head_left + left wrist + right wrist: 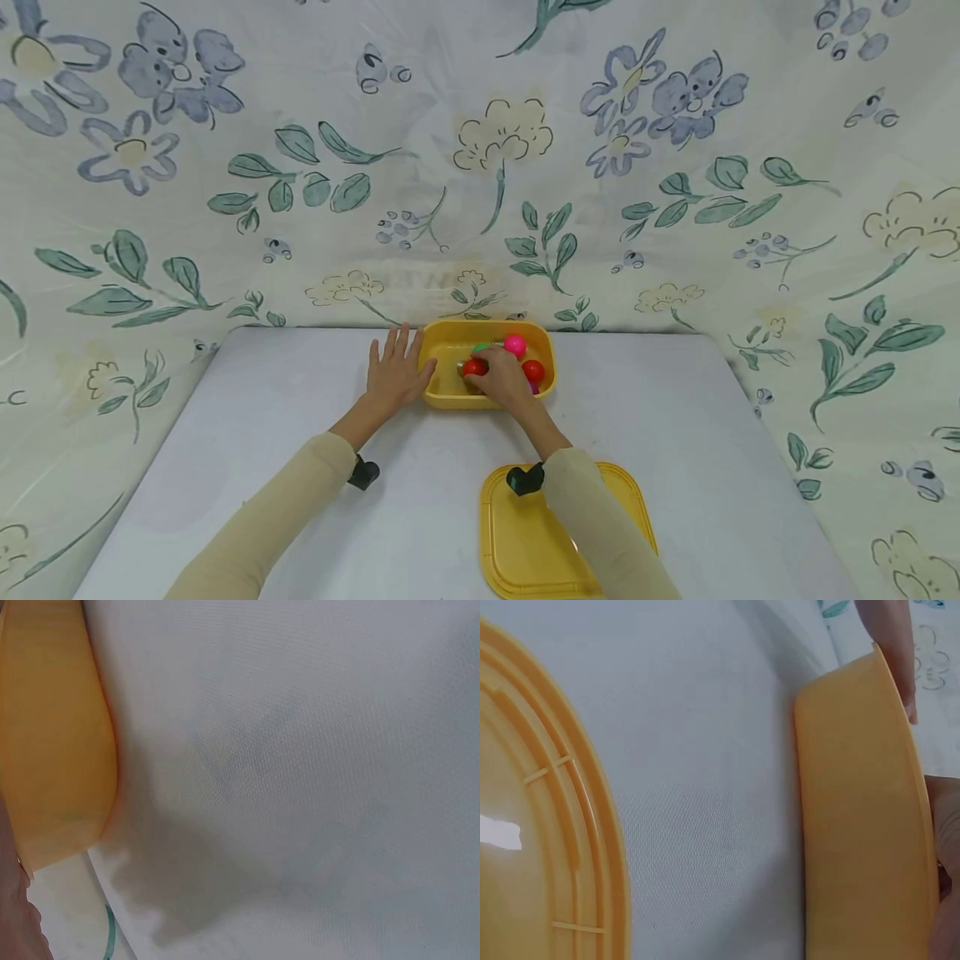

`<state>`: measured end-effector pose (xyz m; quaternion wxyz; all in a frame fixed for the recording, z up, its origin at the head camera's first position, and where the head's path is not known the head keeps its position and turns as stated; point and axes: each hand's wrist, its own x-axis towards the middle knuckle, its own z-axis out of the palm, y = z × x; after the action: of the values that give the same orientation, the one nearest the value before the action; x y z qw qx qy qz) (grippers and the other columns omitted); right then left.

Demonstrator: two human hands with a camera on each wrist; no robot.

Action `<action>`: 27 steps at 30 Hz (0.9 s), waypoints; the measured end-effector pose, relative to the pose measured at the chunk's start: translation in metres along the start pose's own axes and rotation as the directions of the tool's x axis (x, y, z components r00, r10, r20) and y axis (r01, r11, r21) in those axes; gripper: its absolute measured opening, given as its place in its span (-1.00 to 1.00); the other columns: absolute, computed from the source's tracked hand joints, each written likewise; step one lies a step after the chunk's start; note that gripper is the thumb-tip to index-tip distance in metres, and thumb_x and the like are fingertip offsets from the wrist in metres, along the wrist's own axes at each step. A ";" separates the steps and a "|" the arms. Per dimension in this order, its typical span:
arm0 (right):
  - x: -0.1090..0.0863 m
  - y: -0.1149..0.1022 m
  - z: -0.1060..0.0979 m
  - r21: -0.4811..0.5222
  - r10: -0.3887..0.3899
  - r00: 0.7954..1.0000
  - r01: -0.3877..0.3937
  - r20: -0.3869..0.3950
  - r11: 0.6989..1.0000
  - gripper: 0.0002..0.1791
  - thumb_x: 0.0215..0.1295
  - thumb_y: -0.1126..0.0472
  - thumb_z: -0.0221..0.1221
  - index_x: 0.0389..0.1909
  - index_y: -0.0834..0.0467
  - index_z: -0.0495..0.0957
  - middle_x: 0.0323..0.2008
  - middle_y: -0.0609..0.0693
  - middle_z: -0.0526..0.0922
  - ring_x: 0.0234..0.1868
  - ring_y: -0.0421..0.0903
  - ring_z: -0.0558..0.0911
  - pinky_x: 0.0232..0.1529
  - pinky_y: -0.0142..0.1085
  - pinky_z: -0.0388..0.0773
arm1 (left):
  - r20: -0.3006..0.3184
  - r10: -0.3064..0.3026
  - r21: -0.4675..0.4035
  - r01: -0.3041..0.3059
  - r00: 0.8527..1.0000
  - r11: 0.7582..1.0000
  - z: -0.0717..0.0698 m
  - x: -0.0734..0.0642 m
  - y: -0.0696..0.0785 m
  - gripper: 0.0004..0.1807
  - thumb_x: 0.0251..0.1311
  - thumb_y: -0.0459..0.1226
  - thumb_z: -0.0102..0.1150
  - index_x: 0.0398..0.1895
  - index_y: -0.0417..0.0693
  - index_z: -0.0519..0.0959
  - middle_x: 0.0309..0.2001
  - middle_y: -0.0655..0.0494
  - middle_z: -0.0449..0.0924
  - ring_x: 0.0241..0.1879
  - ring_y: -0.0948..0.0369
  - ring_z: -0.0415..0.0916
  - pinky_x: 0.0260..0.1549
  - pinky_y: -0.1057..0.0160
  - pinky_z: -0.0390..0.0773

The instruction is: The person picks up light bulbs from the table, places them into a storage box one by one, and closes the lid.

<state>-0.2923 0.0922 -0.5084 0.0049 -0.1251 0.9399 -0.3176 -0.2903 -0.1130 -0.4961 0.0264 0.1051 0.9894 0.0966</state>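
Observation:
A yellow bin [491, 402] stands at the far edge of the table, holding several small round bulbs. In it my right hand [501, 375] reaches over the near rim and pinches a red bulb [473, 367] with a small metallic end, between thumb and fingers. Beside that hand lie a pink bulb [514, 346] and another red bulb [533, 372]; bits of green and purple show, partly hidden. Fingers spread, my left hand [395, 377] is at the bin's left rim, its thumb overlapping the rim. In the right wrist view the bin's wall [862, 817] hides most of the right hand.
A yellow lid [525, 542] lies flat on the white table [712, 467] at the near right, partly under my right forearm. Behind the table hangs a flower-patterned cloth [450, 208], close to the bin's far side.

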 end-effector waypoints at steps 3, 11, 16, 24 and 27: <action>0.000 0.000 0.000 -0.006 -0.004 1.000 0.004 -0.004 1.000 -0.51 0.22 0.14 0.41 0.16 0.20 0.62 0.10 0.08 0.64 0.12 0.00 0.57 0.15 -0.22 0.54 | 0.005 -0.003 0.002 0.003 1.000 1.000 0.000 0.001 0.000 -0.25 0.53 0.07 -0.30 0.58 -0.20 -0.04 0.57 -0.28 -0.21 0.54 -0.17 -0.31 0.41 -0.26 -0.34; -0.004 -0.001 -0.006 0.031 -0.004 0.999 0.005 -0.050 0.999 -0.55 0.25 0.13 0.39 0.13 0.21 0.64 0.13 0.12 0.62 0.13 0.04 0.57 0.12 -0.19 0.56 | -0.003 -0.001 -0.002 0.001 1.000 1.000 0.005 0.002 -0.002 -0.25 0.53 0.07 -0.31 0.59 -0.19 -0.05 0.57 -0.26 -0.22 0.54 -0.17 -0.31 0.41 -0.26 -0.36; -0.008 0.002 -0.014 0.100 -0.022 0.997 0.029 -0.073 0.995 -0.63 0.32 0.19 0.33 0.09 0.24 0.65 0.10 0.11 0.64 0.11 0.03 0.58 0.12 -0.20 0.56 | -0.007 0.004 0.004 -0.004 1.000 1.000 0.005 0.003 -0.002 -0.24 0.53 0.07 -0.30 0.58 -0.20 -0.04 0.57 -0.27 -0.21 0.54 -0.17 -0.30 0.41 -0.26 -0.34; -0.020 0.007 -0.032 0.134 -0.041 0.993 0.056 -0.109 0.989 -0.70 0.38 0.24 0.26 0.07 0.27 0.65 0.06 0.13 0.67 0.10 0.08 0.58 0.16 -0.12 0.53 | -0.007 0.003 0.002 -0.003 1.000 1.000 0.006 0.004 -0.003 -0.24 0.52 0.08 -0.31 0.59 -0.20 -0.04 0.57 -0.27 -0.22 0.54 -0.17 -0.30 0.41 -0.26 -0.36; -0.026 0.013 -0.037 0.136 -0.027 0.995 0.041 -0.099 0.990 -0.69 0.40 0.25 0.23 0.09 0.27 0.64 0.11 0.11 0.64 0.15 0.06 0.56 0.20 -0.12 0.50 | -0.003 0.004 0.001 -0.004 1.000 1.000 0.006 0.004 -0.003 -0.23 0.52 0.09 -0.31 0.59 -0.19 -0.05 0.57 -0.27 -0.23 0.54 -0.17 -0.32 0.41 -0.25 -0.38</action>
<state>-0.2737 0.1306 -0.4884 -0.0376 -0.1250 0.9126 -0.3875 -0.2941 -0.1142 -0.5027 0.0248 0.1068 0.9893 0.0963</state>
